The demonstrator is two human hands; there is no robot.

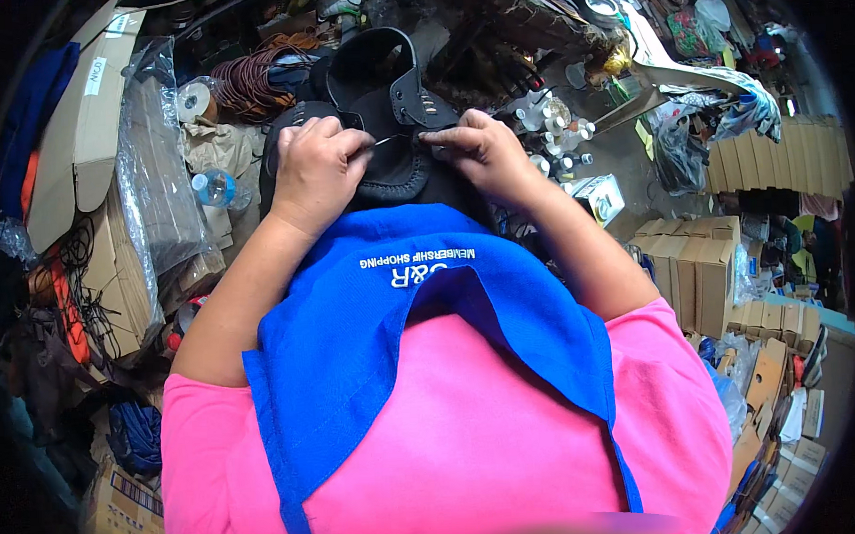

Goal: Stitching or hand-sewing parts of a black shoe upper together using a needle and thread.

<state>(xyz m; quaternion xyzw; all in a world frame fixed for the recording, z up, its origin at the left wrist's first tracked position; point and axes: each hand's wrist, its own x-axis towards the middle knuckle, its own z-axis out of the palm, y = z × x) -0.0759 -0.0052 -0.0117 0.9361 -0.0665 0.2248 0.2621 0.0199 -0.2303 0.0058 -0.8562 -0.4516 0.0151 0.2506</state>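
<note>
A black leather piece [393,166] with thick stitching along its curved edge lies in front of me, over the blue apron's top. A stiff black strap [403,56] with small holes loops up from it. My left hand [319,167] is closed in a pinch, knuckles up, over the piece's left side. From its fingertips a thin shiny line [386,139], a needle or a taut thread, runs toward the right. My right hand [488,152] is also closed, thumb and forefinger pinched at the leather beside the strap's base; what lies between them is too small to make out.
Coiled brown cord [266,80], a thread spool [194,102] and a plastic bottle [215,188] sit to the left, near plastic-wrapped cardboard [160,154]. Several white-capped bottles [555,131] stand close beyond my right hand. Cardboard boxes [688,267] are stacked farther right.
</note>
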